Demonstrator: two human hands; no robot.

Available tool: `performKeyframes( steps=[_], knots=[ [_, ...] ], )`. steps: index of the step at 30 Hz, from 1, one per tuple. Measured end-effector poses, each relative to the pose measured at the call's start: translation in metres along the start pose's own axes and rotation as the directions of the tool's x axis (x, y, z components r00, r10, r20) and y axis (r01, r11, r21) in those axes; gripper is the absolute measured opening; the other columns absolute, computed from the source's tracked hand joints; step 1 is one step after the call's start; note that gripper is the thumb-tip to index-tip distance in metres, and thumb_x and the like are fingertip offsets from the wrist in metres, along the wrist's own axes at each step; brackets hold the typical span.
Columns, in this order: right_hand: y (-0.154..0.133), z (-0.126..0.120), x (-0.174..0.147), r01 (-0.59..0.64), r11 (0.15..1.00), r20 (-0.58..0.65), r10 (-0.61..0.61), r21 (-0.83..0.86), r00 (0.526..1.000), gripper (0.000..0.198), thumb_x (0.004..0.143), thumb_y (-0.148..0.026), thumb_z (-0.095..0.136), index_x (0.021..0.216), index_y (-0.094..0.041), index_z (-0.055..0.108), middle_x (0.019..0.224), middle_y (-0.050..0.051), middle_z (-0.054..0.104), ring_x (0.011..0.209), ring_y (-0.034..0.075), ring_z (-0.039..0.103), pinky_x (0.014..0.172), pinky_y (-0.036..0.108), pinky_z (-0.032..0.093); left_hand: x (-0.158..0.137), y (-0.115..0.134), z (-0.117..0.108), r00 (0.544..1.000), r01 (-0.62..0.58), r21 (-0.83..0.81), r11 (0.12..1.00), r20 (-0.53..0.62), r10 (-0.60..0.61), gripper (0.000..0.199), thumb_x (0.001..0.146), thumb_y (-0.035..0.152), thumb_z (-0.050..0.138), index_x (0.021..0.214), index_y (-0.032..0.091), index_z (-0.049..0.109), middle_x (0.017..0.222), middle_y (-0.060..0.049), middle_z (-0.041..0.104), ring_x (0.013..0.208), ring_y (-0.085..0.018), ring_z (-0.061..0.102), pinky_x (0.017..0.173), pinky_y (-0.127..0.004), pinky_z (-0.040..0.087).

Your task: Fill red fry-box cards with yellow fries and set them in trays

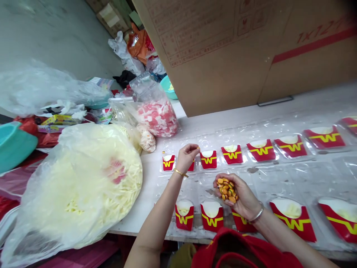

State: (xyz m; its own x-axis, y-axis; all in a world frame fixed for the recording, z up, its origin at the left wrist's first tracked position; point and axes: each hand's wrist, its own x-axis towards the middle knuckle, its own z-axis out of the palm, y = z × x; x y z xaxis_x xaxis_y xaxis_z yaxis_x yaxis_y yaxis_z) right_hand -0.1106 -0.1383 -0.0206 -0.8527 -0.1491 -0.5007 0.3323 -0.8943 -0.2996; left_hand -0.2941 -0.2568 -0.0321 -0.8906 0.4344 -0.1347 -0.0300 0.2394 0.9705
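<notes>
two bare hands are over the surface (196, 130). the left hand (189, 155), with a gold bangle (181, 172) at its wrist, reaches to the back row; its grip is pinched at the fingertips around what looks like one small orange piece (198, 148), mostly hidden, beside the top of a red fry carton (208, 160) marked with a yellow w. the right hand (240, 191), wearing a silver bangle (258, 213), is turned palm up near the front row, its grip curled under a heap of miniature orange burger-like pieces (227, 189).

two rows of the red cartons sit in clear plastic blister trays (252, 170), the cartons showing white fronts and several with pale yellow sticks inside. one more orange piece (163, 152) lies just above the leftmost carton of the back row. the left hand partly covers a carton there, and the right hand partly covers one in front.

to the left bulges a large clear bag of pale yellow fry sticks (111, 201); behind it stands a bag of pink and white pieces (158, 118). a brown cardboard box (223, 63) with red print stands at the back. a teal basin (16, 145) is at the far left.
</notes>
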Motion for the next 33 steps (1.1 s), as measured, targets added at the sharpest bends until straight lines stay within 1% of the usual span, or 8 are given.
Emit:
performKeyframes(
  steps=[4,8,16,19,21,25,30,33],
  knots=[
    [-0.006,-0.005,-0.004,0.064,0.997,-0.048,-0.065,-0.031,0.997,0.008,0.08,-0.026,0.057,0.083,-0.019,0.055,0.076,0.002,0.058,0.053,0.009,0.052,0.03,0.011,0.024,0.023,-0.012,0.002,0.99,-0.124,0.368,0.922,-0.01,0.137,0.007,0.077,0.023,0.059,0.079,0.016,0.061,0.078,-0.002,0.063,0.073,-0.014,0.057,0.072,-0.028,0.043],
    [-0.01,-0.009,-0.002,0.06,0.998,-0.076,-0.062,-0.026,0.995,0.015,0.082,-0.033,0.06,0.084,-0.019,0.056,0.076,0.001,0.057,0.052,0.007,0.05,0.03,0.01,0.024,0.031,-0.014,0.008,0.958,-0.231,0.77,0.594,0.073,0.277,0.009,0.082,0.022,0.055,0.079,0.018,0.062,0.085,-0.003,0.062,0.083,-0.017,0.055,0.08,-0.033,0.037],
    [-0.017,-0.009,0.002,0.075,0.995,-0.137,-0.066,0.065,0.988,0.022,0.08,-0.039,0.063,0.083,-0.018,0.056,0.072,-0.001,0.055,0.049,0.005,0.047,0.028,0.01,0.025,0.034,-0.009,0.006,0.909,-0.405,0.898,0.171,0.376,0.181,0.025,0.091,0.027,0.042,0.083,0.02,0.065,0.091,-0.008,0.059,0.091,-0.022,0.05,0.08,-0.039,0.03],
    [-0.019,-0.01,0.003,0.091,0.993,-0.149,-0.078,0.08,0.986,0.023,0.079,-0.04,0.064,0.083,-0.018,0.056,0.071,0.0,0.056,0.048,0.006,0.048,0.028,0.01,0.025,0.023,0.005,0.006,0.909,-0.413,0.885,0.217,0.384,0.162,0.023,0.089,0.022,0.044,0.101,0.022,0.064,0.103,-0.009,0.058,0.095,-0.024,0.049,0.081,-0.04,0.031],
    [-0.021,-0.01,0.003,0.094,0.991,-0.149,-0.08,0.093,0.986,0.023,0.08,-0.04,0.063,0.083,-0.018,0.056,0.071,0.0,0.056,0.048,0.006,0.049,0.028,0.01,0.025,0.007,0.019,0.013,0.887,-0.461,0.808,0.367,0.422,0.186,0.028,0.089,0.024,0.046,0.115,0.022,0.057,0.112,-0.009,0.056,0.098,-0.022,0.05,0.083,-0.038,0.034],
    [-0.021,-0.01,0.006,0.103,0.989,-0.161,-0.085,0.104,0.983,0.024,0.081,-0.04,0.062,0.084,-0.017,0.056,0.069,-0.001,0.056,0.049,0.006,0.051,0.028,0.01,0.026,-0.037,0.046,0.037,0.738,-0.625,0.49,0.607,0.624,0.256,0.023,0.089,0.036,0.051,0.104,0.021,0.06,0.104,-0.006,0.058,0.095,-0.018,0.052,0.083,-0.031,0.038],
    [-0.02,-0.013,0.007,0.172,0.982,-0.207,-0.153,0.076,0.966,0.028,0.079,-0.043,0.065,0.079,-0.017,0.055,0.059,-0.004,0.052,0.044,0.006,0.049,0.028,0.01,0.025,-0.061,0.057,0.063,0.699,-0.693,0.522,0.498,0.655,0.287,0.015,0.089,0.028,0.049,0.092,0.021,0.062,0.101,-0.007,0.059,0.093,-0.02,0.051,0.081,-0.034,0.037],
    [-0.024,-0.014,0.004,0.225,0.973,-0.21,-0.211,0.047,0.955,0.031,0.075,-0.047,0.067,0.079,-0.019,0.054,0.059,-0.005,0.052,0.045,0.006,0.049,0.029,0.01,0.025,-0.059,0.057,0.07,0.749,-0.64,0.56,0.526,0.607,0.266,0.016,0.089,0.031,0.049,0.096,0.021,0.061,0.098,-0.008,0.059,0.091,-0.021,0.052,0.08,-0.035,0.039]
  ],
)
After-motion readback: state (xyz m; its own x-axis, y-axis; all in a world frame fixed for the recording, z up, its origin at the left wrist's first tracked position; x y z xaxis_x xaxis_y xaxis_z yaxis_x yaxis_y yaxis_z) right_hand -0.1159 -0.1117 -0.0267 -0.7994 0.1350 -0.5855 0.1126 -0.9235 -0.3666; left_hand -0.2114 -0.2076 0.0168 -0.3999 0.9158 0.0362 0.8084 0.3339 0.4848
